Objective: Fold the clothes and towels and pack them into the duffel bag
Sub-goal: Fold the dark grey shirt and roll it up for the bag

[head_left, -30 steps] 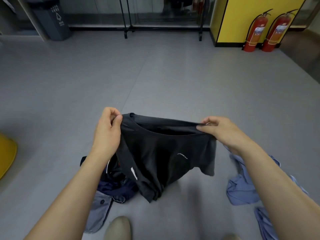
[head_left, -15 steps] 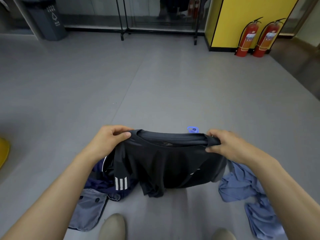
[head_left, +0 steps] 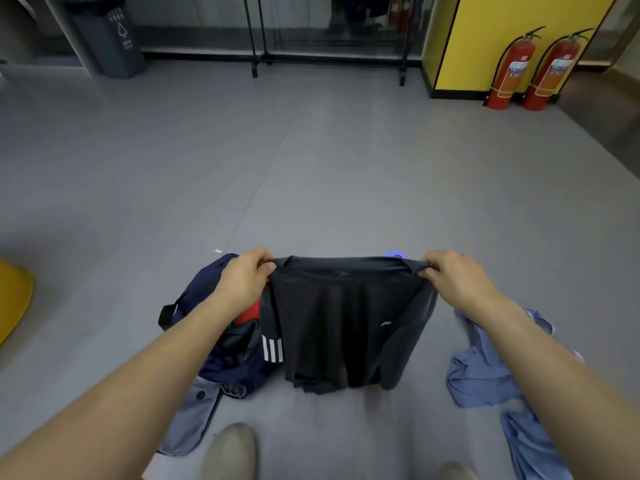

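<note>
A black T-shirt hangs stretched between my two hands, its lower hem reaching the grey floor. My left hand pinches its left shoulder and my right hand pinches its right shoulder. Under my left forearm lies a heap of dark navy clothes, with a red piece and a black garment with white stripes among them. A grey garment lies at its near end. A light blue shirt lies crumpled on the floor under my right forearm. No duffel bag can be made out for certain.
Grey tiled floor stretches ahead. A grey waste bin and a black clothes rack stand at the far wall, two red fire extinguishers by a yellow wall. A yellow object is at the left edge. My shoes show below.
My hands lowered the black T-shirt towards the floor and pulled it wider and flatter. The view tilted down, so more of the clothes heap shows.
</note>
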`<move>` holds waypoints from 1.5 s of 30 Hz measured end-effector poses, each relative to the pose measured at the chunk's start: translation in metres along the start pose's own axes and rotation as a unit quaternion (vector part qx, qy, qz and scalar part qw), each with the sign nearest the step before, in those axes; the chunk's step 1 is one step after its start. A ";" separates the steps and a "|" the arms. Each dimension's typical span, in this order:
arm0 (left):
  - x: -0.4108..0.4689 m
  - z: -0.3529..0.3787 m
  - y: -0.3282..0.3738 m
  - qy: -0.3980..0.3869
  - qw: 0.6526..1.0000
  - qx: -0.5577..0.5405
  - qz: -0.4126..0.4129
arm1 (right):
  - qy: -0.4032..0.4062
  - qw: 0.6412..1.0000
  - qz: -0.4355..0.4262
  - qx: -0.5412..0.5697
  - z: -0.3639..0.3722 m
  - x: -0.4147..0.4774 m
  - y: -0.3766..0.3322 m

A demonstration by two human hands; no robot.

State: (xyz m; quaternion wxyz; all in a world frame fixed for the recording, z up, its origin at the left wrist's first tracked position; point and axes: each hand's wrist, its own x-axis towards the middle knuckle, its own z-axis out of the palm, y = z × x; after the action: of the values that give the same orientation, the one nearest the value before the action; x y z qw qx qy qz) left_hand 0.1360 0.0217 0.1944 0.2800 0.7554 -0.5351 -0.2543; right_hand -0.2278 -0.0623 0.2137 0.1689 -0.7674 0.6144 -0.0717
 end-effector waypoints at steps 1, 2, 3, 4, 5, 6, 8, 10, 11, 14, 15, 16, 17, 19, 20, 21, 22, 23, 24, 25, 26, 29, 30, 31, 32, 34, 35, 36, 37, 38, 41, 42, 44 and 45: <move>0.011 -0.005 0.005 0.012 1.000 0.010 0.009 | 0.010 1.000 0.008 0.023 -0.003 0.008 -0.004; 0.023 -0.012 0.013 0.028 0.999 0.008 0.017 | 0.020 0.999 0.014 0.045 -0.009 0.016 -0.009; 0.036 -0.020 0.024 0.044 0.999 -0.001 0.030 | 0.036 0.998 0.010 0.056 -0.019 0.026 -0.014; 0.046 -0.030 0.038 0.063 0.997 -0.007 0.044 | 0.060 0.997 -0.005 0.051 -0.031 0.036 -0.018; 0.057 -0.040 0.052 0.086 0.995 -0.005 0.059 | 0.092 0.995 -0.024 0.042 -0.046 0.046 -0.023; 0.066 -0.051 0.067 0.112 0.991 0.003 0.076 | 0.125 0.991 -0.044 0.036 -0.062 0.053 -0.029; 0.079 -0.074 0.095 0.160 0.979 0.017 0.123 | 0.181 0.980 -0.070 0.038 -0.095 0.063 -0.039; 0.084 -0.097 0.117 0.193 0.969 0.016 0.154 | 0.234 0.968 -0.082 0.033 -0.125 0.064 -0.049; 0.084 -0.105 0.123 0.203 0.965 0.013 0.165 | 0.254 0.963 -0.089 0.030 -0.137 0.062 -0.053; 0.070 -0.119 0.131 0.221 0.957 0.007 0.190 | 0.281 0.952 -0.117 0.027 -0.150 0.051 -0.058; 0.063 -0.119 0.129 0.222 0.956 0.002 0.193 | 0.284 0.951 -0.123 0.027 -0.149 0.045 -0.058; 0.055 -0.117 0.124 0.218 0.957 -0.001 0.194 | 0.285 0.950 -0.126 0.028 -0.145 0.039 -0.057; 0.047 -0.114 0.117 0.211 0.958 -0.003 0.192 | 0.283 0.950 -0.126 0.031 -0.140 0.031 -0.054; 0.031 -0.098 0.095 0.193 0.965 0.003 0.180 | 0.261 0.957 -0.125 0.033 -0.119 0.015 -0.043; 0.022 -0.087 0.081 0.180 0.968 0.007 0.172 | 0.241 0.962 -0.127 0.028 -0.104 0.006 -0.034; 0.014 -0.073 0.063 0.164 0.972 0.014 0.167 | 0.212 0.969 -0.129 0.022 -0.087 -0.003 -0.024; 0.006 -0.059 0.044 0.143 0.976 0.024 0.164 | 0.171 0.977 -0.129 0.017 -0.067 -0.011 -0.012; -0.001 -0.041 0.021 0.117 0.980 0.033 0.160 | 0.125 0.984 -0.127 0.012 -0.043 -0.018 0.001; -0.008 -0.022 -0.003 0.088 0.983 0.049 0.155 | 0.080 0.989 -0.124 0.005 -0.018 -0.025 0.013; -0.015 -0.002 -0.026 0.060 0.984 0.071 0.153 | 0.040 0.992 -0.122 -0.003 0.008 -0.030 0.026; -0.024 0.018 -0.047 0.034 0.984 0.094 0.149 | 0.005 0.992 -0.122 -0.012 0.035 -0.034 0.039; -0.048 0.079 -0.102 -0.041 0.983 0.124 0.129 | -0.089 0.988 -0.117 -0.047 0.109 -0.043 0.068; -0.055 0.103 -0.121 -0.065 0.982 0.132 0.121 | -0.120 0.985 -0.114 -0.053 0.136 -0.045 0.078; -0.060 0.126 -0.142 -0.085 0.980 0.143 0.105 | -0.150 0.980 -0.116 -0.057 0.162 -0.049 0.088; -0.066 0.144 -0.160 -0.101 0.978 0.159 0.090 | -0.178 0.975 -0.118 -0.065 0.188 -0.054 0.096; -0.075 0.181 -0.195 -0.159 0.964 0.192 0.087 | -0.241 0.959 -0.123 -0.085 0.241 -0.066 0.114; -0.080 0.198 -0.212 -0.201 0.951 0.215 0.091 | -0.279 0.947 -0.126 -0.095 0.266 -0.074 0.121; -0.088 0.213 -0.227 -0.243 0.933 0.252 0.084 | -0.321 0.932 -0.130 -0.102 0.289 -0.083 0.127; -0.097 0.224 -0.241 -0.267 0.918 0.277 0.094 | -0.363 0.917 -0.129 -0.102 0.306 -0.092 0.130; -0.105 0.236 -0.257 -0.300 0.906 0.287 0.085 | -0.399 0.903 -0.125 -0.098 0.323 -0.100 0.133; -0.123 0.262 -0.291 -0.334 0.883 0.330 0.021 | -0.438 0.893 -0.092 -0.048 0.351 -0.109 0.143; -0.124 0.263 -0.288 -0.342 0.878 0.334 0.014 | -0.430 0.901 -0.060 -0.008 0.351 -0.104 0.144; -0.118 0.261 -0.264 -0.338 0.880 0.334 0.004 | -0.360 0.928 0.024 0.092 0.346 -0.077 0.146; -0.112 0.263 -0.253 -0.326 0.880 0.346 0.023 | -0.299 0.942 0.065 0.136 0.342 -0.058 0.147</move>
State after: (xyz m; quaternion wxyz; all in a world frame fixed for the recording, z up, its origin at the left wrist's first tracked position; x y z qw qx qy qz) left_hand 0.0913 0.1571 -0.1600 -0.1835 0.6657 -0.6676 -0.2785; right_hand -0.2678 0.0248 -0.1509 0.4523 -0.6814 0.5684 0.0894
